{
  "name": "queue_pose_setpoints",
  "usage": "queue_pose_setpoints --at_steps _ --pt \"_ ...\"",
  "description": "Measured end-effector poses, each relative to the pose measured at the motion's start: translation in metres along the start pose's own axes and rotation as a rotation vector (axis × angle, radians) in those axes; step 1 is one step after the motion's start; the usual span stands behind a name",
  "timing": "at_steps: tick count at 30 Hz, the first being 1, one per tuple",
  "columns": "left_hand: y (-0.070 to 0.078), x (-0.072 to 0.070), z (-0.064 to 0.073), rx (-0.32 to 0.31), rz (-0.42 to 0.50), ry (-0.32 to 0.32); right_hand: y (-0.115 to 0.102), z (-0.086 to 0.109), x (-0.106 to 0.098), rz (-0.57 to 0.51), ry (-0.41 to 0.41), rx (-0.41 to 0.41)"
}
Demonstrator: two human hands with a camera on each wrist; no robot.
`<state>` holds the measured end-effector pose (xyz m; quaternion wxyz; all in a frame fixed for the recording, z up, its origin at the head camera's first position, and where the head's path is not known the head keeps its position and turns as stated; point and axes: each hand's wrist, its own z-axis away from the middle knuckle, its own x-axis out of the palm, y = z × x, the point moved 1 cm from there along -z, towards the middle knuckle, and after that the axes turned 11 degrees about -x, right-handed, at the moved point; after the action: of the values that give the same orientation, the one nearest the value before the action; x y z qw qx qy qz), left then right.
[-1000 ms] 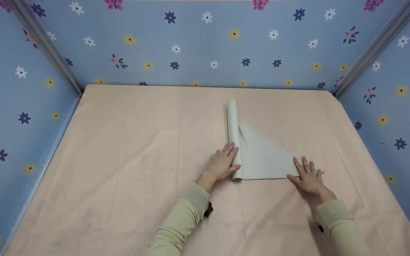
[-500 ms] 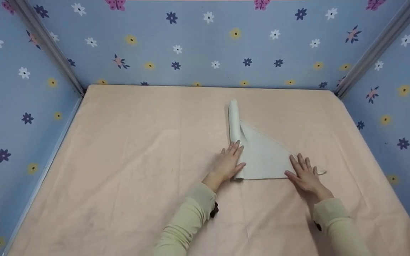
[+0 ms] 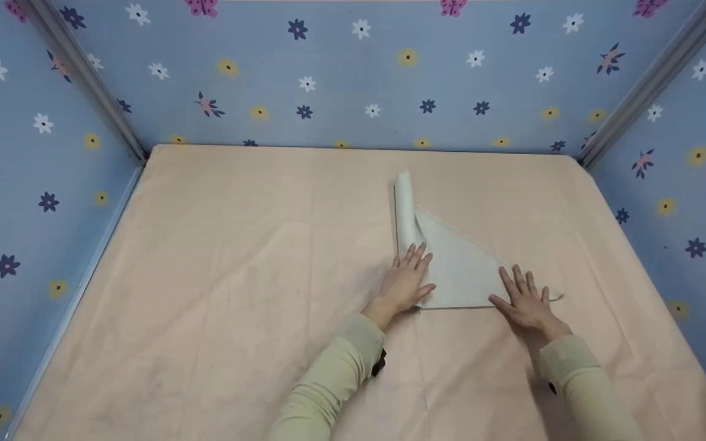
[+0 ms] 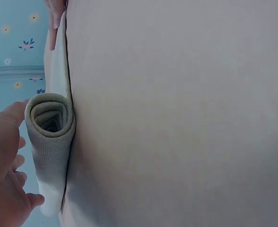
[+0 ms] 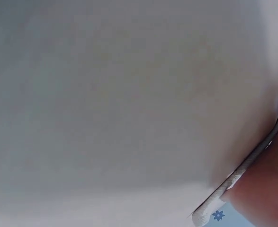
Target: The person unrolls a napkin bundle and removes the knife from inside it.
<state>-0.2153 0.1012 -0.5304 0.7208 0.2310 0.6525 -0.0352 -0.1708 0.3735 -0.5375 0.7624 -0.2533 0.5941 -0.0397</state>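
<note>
A pale grey-green cloth lies partly rolled, its roll running away from the person and its flat, tapering part spread to the right. My left hand rests over the near half of the roll with fingers extended, hiding that stretch in the head view. In the left wrist view the spiral end of the roll shows, with the left hand along its top. Near the pointed tip, my right hand presses the flat cloth, fingers spread. The right wrist view catches the thin cloth edge beneath that hand.
A peach cover with light creases spreads over the table. Blue flowered panels stand at the back and both sides, joined by grey metal posts at the corners.
My left hand has slid right over the roll, from its left side to its top and inner side. The right hand has shifted only slightly and still presses the cloth.
</note>
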Motion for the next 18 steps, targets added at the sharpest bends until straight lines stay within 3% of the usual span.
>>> queue_pose_setpoints --at_steps 18 --pt "0.0045 0.0060 -0.0031 -0.013 -0.037 -0.046 0.0021 -0.0045 0.0005 0.074 -0.087 0.044"
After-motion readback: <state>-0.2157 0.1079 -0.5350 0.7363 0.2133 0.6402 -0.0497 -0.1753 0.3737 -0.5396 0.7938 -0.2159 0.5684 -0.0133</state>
